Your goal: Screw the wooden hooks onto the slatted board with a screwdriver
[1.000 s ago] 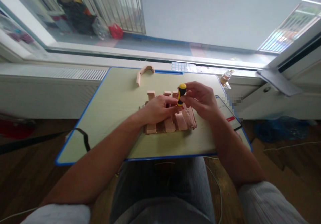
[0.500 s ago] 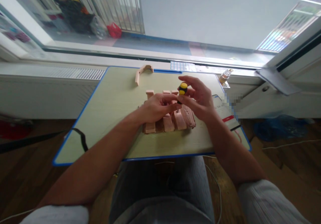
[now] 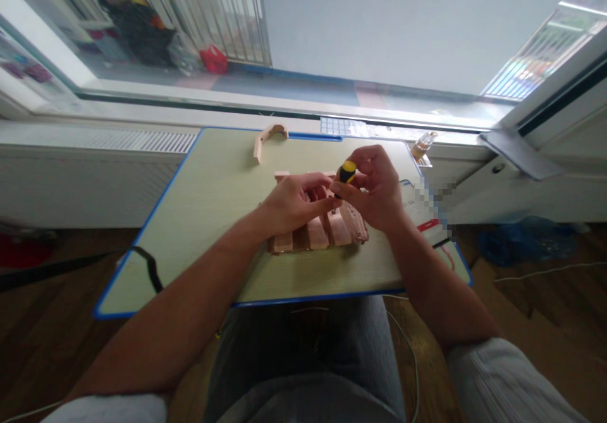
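Observation:
A short screwdriver with a yellow and black handle (image 3: 348, 171) stands nearly upright, its tip hidden behind my fingers. My right hand (image 3: 377, 186) is closed round that handle with thumb and fingers. Beneath both hands lies a small wooden piece made of light and dark slats (image 3: 318, 233), with dark screw-like dots near its right end. Across its left and middle part rests my left hand (image 3: 296, 203), thumb and fingers pinched together close to the screwdriver's lower end. What these fingertips hold is too small and covered to make out.
The pale tabletop with blue edging (image 3: 203, 195) stands against the window. A curved wooden part (image 3: 268, 138) lies at its far edge. A flat, phone-like item (image 3: 417, 211) is right of my hand, and a small bottle (image 3: 423, 145) stands by the sill. A black strap (image 3: 149, 262) crosses the left edge.
My right hand's fingers have curled closer round the screwdriver handle, which now leans slightly more to the right. My left hand stays nearly in place. The whole view has shifted slightly.

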{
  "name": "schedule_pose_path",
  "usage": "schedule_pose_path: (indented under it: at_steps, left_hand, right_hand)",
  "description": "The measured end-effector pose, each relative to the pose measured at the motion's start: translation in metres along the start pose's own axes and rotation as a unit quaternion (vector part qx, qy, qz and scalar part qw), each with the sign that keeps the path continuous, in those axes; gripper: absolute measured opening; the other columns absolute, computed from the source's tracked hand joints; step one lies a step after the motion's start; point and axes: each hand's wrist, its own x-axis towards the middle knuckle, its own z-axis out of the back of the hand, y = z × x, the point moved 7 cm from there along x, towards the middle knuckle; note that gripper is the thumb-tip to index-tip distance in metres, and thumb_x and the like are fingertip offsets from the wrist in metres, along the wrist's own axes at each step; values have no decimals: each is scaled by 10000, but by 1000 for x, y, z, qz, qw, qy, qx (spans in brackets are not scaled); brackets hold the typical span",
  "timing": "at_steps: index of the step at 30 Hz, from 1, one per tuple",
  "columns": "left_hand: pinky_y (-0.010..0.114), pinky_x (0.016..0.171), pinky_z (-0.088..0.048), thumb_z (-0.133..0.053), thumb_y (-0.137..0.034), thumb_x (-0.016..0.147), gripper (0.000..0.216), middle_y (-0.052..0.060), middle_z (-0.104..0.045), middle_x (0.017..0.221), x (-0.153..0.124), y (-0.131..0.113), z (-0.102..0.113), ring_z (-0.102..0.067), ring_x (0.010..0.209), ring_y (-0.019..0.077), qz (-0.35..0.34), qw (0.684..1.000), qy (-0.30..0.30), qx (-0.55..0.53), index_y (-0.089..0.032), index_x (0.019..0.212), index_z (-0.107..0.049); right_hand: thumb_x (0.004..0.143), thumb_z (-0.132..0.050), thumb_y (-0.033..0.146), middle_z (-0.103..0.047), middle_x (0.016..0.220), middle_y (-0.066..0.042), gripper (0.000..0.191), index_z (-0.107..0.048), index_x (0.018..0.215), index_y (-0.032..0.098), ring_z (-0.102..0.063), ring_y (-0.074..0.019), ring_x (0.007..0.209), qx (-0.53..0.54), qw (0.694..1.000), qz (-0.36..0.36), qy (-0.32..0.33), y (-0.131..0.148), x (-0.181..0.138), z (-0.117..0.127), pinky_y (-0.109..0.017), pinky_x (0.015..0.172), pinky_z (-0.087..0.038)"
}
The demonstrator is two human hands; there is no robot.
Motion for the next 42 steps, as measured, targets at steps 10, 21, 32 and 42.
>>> schedule_pose_path:
  at_steps: [10,21,32,42]
  left_hand:
    - [248,807,-582,-931,-413,896,351,46,-818,1004,4,2,-10,-713,877,144,6,994,9,-108,-150,1106,-831]
    - [289,893,-613,-820,-552,992,434,100,-805,1104,7,-6,-13,-745,999,199,11,992,77,-103,-134,1106,-837]
    - [205,781,-605,-983,-355,862,390,18,-797,961,2,14,-21,-748,851,113,53,964,48,-256,-170,1078,-716]
    - [274,888,-637,-980,-496,856,447,69,-827,1084,4,9,-16,-779,997,177,42,974,58,-214,-169,1119,-824]
  right_hand:
    - [814,-1003,418,-700,986,37,515,-600,1116,309,-606,-112,687,-9,1000,1,-28,-3,-1,2,-269,505,-484]
    - [938,-888,352,-815,1047,-26,304,-809,1217,260,-707,-135,741,17,999,-21,19,12,1,9,-290,556,-564]
    - [852,-986,417,-633,974,25,405,-645,1034,295,-537,-111,694,-49,994,71,-62,16,-5,1,-280,500,-421]
    - [979,-827,385,-729,1125,-39,303,-836,1271,303,-678,-190,941,-68,995,69,7,25,-4,2,-358,719,-562]
